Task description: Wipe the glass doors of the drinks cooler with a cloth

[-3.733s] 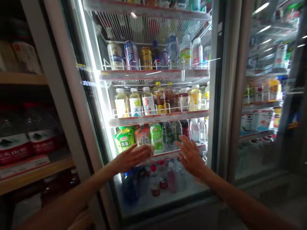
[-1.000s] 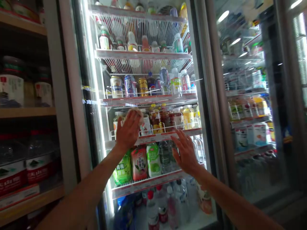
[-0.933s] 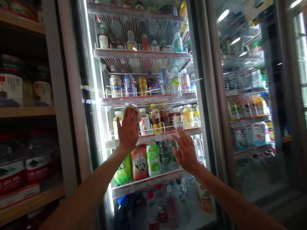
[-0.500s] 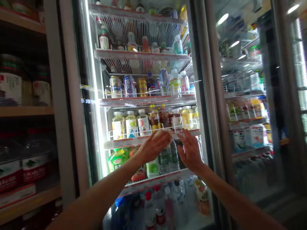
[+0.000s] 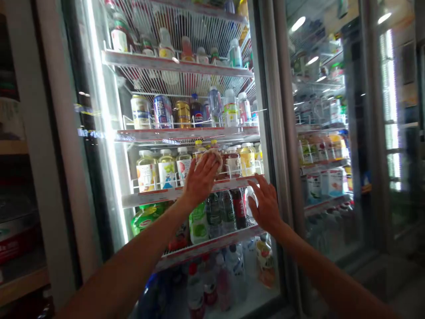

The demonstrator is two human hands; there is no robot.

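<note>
My left hand (image 5: 201, 178) presses a small pale cloth (image 5: 215, 156) flat against the glass door (image 5: 186, 146) of a lit drinks fridge, level with the shelf of juice bottles. The cloth shows only past my fingertips. My right hand (image 5: 265, 205) lies open on the same glass a little lower and to the right, fingers spread, holding nothing. Behind the glass are shelves of cans (image 5: 162, 110) and bottles (image 5: 166, 168).
A second fridge door (image 5: 332, 133) stands to the right with cartons and bottles behind it. A grey door frame (image 5: 282, 133) separates the two. At the far left, wooden shelves (image 5: 20, 283) carry dim goods. Water bottles fill the fridge's bottom shelf (image 5: 212, 279).
My left hand with the cloth has swept over the glass: from the lower shelf up to the juice shelf, down to the right, and now up again. My right hand stayed flat on the glass.
</note>
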